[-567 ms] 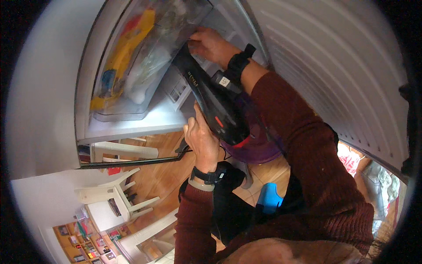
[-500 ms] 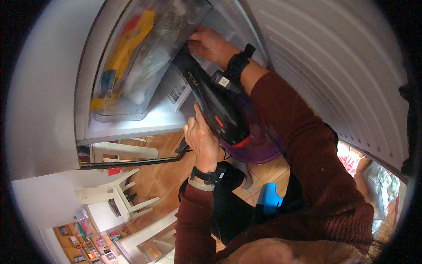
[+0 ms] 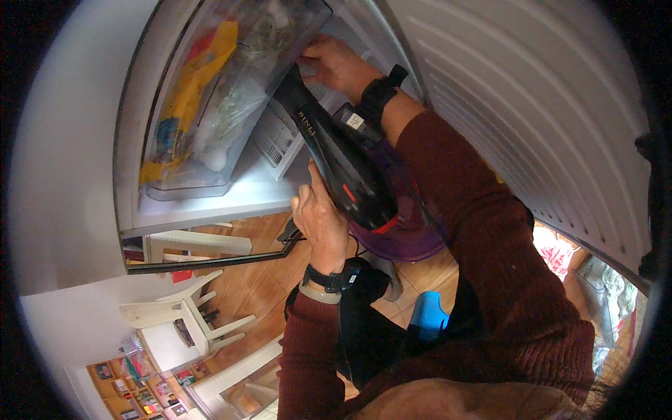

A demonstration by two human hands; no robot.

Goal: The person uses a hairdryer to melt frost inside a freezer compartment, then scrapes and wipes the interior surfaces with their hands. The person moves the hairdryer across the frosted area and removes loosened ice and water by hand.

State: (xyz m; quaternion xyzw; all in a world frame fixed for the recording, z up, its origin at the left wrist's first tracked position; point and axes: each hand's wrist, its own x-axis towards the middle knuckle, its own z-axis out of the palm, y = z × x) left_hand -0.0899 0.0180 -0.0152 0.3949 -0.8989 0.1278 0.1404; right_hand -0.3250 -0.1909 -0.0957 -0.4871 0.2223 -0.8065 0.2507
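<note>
My left hand is wrapped round a black hair dryer with red trim, its handle mostly hidden behind the fingers. The dryer's nozzle points up into an open fridge compartment, beside a clear plastic drawer. Yellow and red packaging and bagged greenish food show through the drawer. Past the nozzle tip, my right hand reaches inside with its fingers bent and apart, close to the drawer's edge. Its fingertips are partly hidden, and I see nothing held in it. A small black box with a white label is by the right wrist.
A ribbed fridge door stands open on the right. Below the dryer is a purple basin. A blue object lies low near my legs. White chairs and a shelf unit are at the lower left.
The fridge and drawer appear slightly farther left in the view. The dryer's nozzle end has shifted a little with them; both hands keep nearly the same pose.
</note>
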